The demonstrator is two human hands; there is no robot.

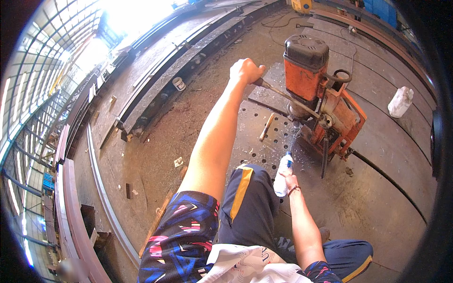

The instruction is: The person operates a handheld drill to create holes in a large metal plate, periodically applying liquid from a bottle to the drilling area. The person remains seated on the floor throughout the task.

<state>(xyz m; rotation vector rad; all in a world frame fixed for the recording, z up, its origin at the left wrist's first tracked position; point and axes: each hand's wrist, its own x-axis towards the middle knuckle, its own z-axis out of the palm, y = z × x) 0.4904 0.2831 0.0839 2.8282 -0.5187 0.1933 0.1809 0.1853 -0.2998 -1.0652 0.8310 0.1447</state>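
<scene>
An orange magnetic drill (306,78) with a dark motor cap stands upright on a steel plate (247,134) that has rows of drilled holes. My left hand (246,71), arm stretched forward, is closed on the end of the drill's long feed lever (288,96). Lower down, my right hand (291,181) grips a clear plastic bottle (284,170) with a blue label, its cap end tilted up toward the drill. A thin spray of liquid runs between the bottle's tip and the drill's cutter (296,124). Metal shavings lie around the cutter.
A short brown stick (266,127) lies on the plate. At the right stands a translucent plastic jug (400,102). Long steel beams (188,61) run along the left, with a white bucket (179,84) beside them. My bent knee (250,198) is close to the plate.
</scene>
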